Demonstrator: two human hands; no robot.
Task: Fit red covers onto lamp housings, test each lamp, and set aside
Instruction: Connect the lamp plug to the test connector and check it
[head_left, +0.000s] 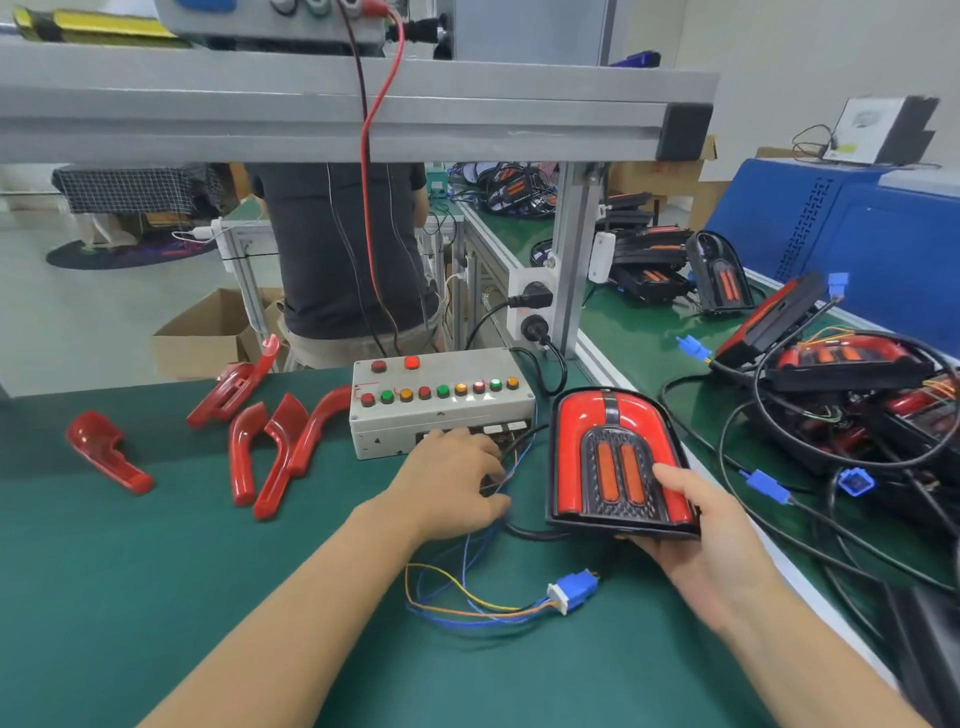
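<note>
A green-matted workbench (130, 597) carries several loose glossy red plastic lamp covers (270, 447) at far left. A grey metal test box with coloured push buttons (441, 410) sits at the centre, far side. A blue plug on thin coloured wires (574, 592) lies nearer. A heap of black-and-red wired lamps (841, 395) fills the right.

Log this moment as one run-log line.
step: testing | right hand: holds covered lamp | left hand: on wires at test box | spare red covers: left on mat

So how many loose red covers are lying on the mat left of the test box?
5: one far left, one near the mat's back edge, and three side by side beside the test box. None looks hidden.
</note>
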